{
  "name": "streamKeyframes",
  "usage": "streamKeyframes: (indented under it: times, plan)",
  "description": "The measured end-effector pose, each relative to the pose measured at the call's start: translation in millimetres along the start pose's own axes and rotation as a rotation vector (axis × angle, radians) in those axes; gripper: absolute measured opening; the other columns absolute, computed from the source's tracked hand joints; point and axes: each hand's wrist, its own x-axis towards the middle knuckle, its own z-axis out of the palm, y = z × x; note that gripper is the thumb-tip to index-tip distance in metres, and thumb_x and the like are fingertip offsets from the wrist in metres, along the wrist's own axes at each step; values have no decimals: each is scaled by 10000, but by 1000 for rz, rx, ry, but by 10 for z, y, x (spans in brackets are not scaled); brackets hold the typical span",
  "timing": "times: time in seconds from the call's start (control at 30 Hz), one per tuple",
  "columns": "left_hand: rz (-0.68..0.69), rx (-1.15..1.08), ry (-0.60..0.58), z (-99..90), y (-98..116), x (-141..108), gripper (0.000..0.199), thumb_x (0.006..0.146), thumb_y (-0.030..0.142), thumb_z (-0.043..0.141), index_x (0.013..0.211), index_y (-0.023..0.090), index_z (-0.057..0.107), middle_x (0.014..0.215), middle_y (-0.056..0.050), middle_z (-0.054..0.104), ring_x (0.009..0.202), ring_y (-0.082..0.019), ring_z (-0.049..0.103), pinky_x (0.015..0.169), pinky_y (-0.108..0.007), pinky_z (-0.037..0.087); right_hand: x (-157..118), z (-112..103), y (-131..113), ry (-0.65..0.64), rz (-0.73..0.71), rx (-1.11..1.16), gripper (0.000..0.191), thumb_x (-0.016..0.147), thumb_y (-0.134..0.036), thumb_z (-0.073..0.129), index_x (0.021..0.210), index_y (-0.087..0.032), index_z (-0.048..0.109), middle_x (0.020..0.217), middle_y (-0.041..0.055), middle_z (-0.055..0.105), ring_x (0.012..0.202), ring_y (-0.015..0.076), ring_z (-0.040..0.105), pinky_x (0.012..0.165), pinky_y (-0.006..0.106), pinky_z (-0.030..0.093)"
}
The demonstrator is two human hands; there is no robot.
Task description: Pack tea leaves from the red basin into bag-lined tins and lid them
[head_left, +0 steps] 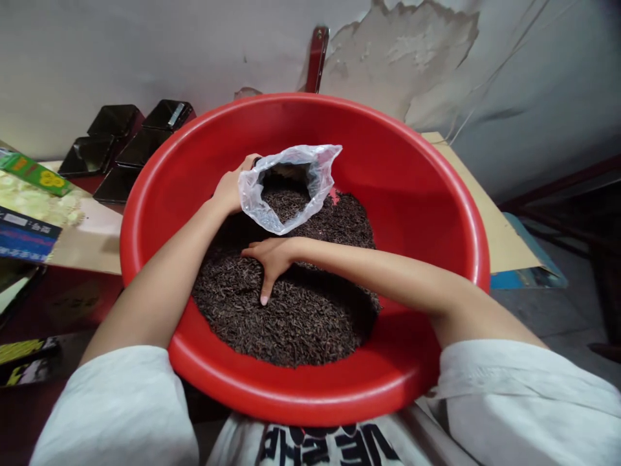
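Note:
A big red plastic basin (417,188) holds a heap of dark, thin, twisted dried leaves, which look like loose tea (295,330). A clear plastic bag (323,171) stands tilted over the heap, its mouth facing me, with the same leaves inside. My left hand (234,188) grips the bag from its left side, some fingers hidden behind the plastic. Just below the bag's mouth, my right hand (275,259) rests palm down on the leaves, its thumb spread away from the other fingers. Some of those fingertips reach into the heap or are out of sight.
Several dark open boxes (114,120) stand left of the basin against the wall. Nearer are a green box (36,171) and a blue printed package (26,233). Cardboard (504,233) lies under the basin on the right. A peeling wall (407,52) rises behind.

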Motion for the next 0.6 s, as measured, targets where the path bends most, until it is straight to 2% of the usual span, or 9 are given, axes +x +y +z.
streamKeyframes:
  times: [0.1, 0.17, 0.27, 0.33, 0.43, 0.53, 0.6]
  plan:
    - [-9, 15, 9, -15, 6, -10, 587, 796, 353, 477, 1360, 220, 381, 1274, -105, 591, 956, -311, 657, 847, -415, 497, -201, 45, -28, -34, -52, 57, 987, 501, -554, 844, 1317, -101, 523, 1292, 143, 598, 1183, 306, 573, 1004, 331, 437]
    - [-4, 16, 4, -18, 21, -22, 578, 797, 369, 472, 1355, 252, 380, 1257, -87, 605, 915, -299, 664, 837, -417, 498, -324, 100, -68, -9, -62, 72, 896, 499, -536, 848, 1243, -112, 582, 1218, 137, 648, 1113, 314, 615, 951, 345, 465]
    - [-11, 12, -6, -25, 39, -33, 584, 793, 365, 459, 1361, 261, 372, 1219, -93, 627, 890, -297, 667, 828, -426, 497, -492, 204, -122, 116, 16, 82, 723, 576, -435, 810, 1185, -96, 618, 1120, 156, 687, 1013, 323, 655, 860, 368, 497]
    - [-27, 3, -11, -31, 49, -35, 588, 785, 360, 463, 1359, 268, 378, 1221, -93, 625, 894, -298, 668, 825, -427, 498, -594, 270, -130, 219, 73, 175, 611, 603, -358, 773, 1143, -103, 641, 1061, 137, 704, 962, 302, 664, 825, 360, 503]
    - [-27, 1, -20, -30, 62, -33, 597, 772, 351, 485, 1356, 283, 379, 1260, -81, 604, 916, -292, 668, 835, -417, 497, -724, 338, -101, 300, 130, 468, 453, 584, -248, 753, 1012, -128, 668, 949, 68, 711, 872, 223, 656, 794, 314, 502]
    - [-2, 15, -29, -29, 70, -30, 604, 775, 350, 488, 1363, 287, 364, 1299, -67, 585, 952, -280, 663, 846, -389, 493, -822, 361, -54, 292, 179, 857, 300, 557, -188, 739, 837, -145, 640, 798, 6, 675, 742, 156, 621, 743, 291, 502]
    - [-7, 34, -40, -38, 76, -32, 603, 783, 359, 482, 1368, 285, 357, 1272, -63, 603, 945, -276, 663, 838, -380, 493, -881, 340, -35, 282, 180, 1112, 263, 544, -174, 737, 776, -155, 614, 742, -20, 649, 693, 131, 602, 729, 287, 506]
